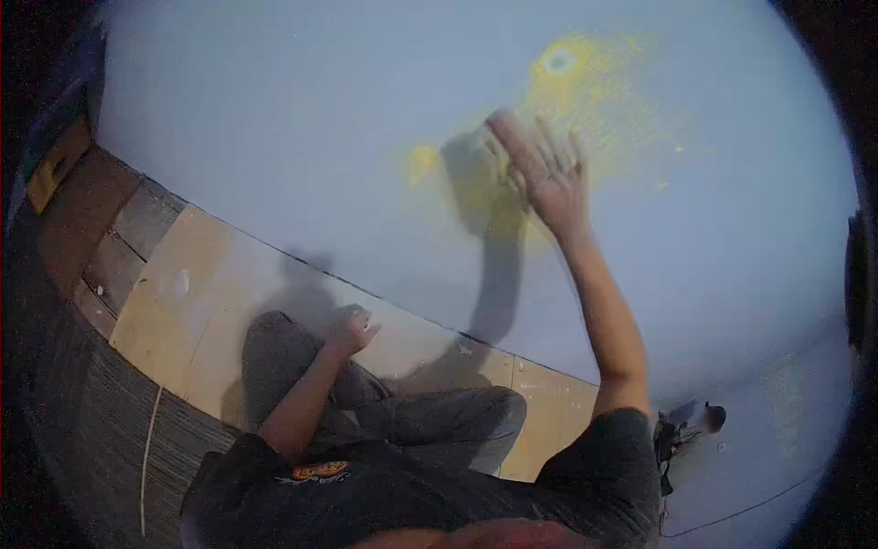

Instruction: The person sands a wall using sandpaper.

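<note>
My right hand [560, 188] is raised to the pale wall, its fingers smeared by motion. Along its left side is a reddish-brown block [518, 146], which looks like a sanding block and seems gripped in the hand. It lies over a yellow patch [594, 101] of uneven, scratchy marks on the wall. A small pale round spot [559, 61] sits in the upper part of that patch. My left hand [352, 331] rests low near my knee with its fingers curled. A small whitish bit shows at its fingertips, too small to name.
Light boards [197, 274] lie on the floor along the wall's foot. Dark ribbed flooring [87, 412] and a thin pale strip [149, 462] are at left. Another person [681, 435] in a dark cap is at lower right, near a cable [745, 511]. My crossed legs [439, 421] are below.
</note>
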Available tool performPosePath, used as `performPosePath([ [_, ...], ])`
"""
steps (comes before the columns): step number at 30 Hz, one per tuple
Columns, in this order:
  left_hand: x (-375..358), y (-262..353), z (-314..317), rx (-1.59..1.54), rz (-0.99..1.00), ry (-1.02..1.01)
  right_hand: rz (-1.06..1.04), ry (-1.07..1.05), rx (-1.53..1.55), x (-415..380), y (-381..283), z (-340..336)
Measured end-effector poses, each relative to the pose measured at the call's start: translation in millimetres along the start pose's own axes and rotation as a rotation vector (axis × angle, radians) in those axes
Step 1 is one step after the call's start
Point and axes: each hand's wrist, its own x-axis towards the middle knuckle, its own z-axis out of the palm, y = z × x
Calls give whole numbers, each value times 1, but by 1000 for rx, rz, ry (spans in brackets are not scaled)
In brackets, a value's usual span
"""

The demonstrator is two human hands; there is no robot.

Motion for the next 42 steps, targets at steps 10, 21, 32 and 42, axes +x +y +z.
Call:
performPosePath([
  [10,10,-46,30,-152,-105,-194,-588,-535,-54,-61,-37,72],
  [21,11,-32,28,-141,-83,-204,68,-173,-98,-35,-10,79],
  [32,6,-56,63,-101,-235,-238,238,332,29,17,37,97],
  [42,-1,-120,111,55,-208,-385,307,-11,0,39,56,19],
])
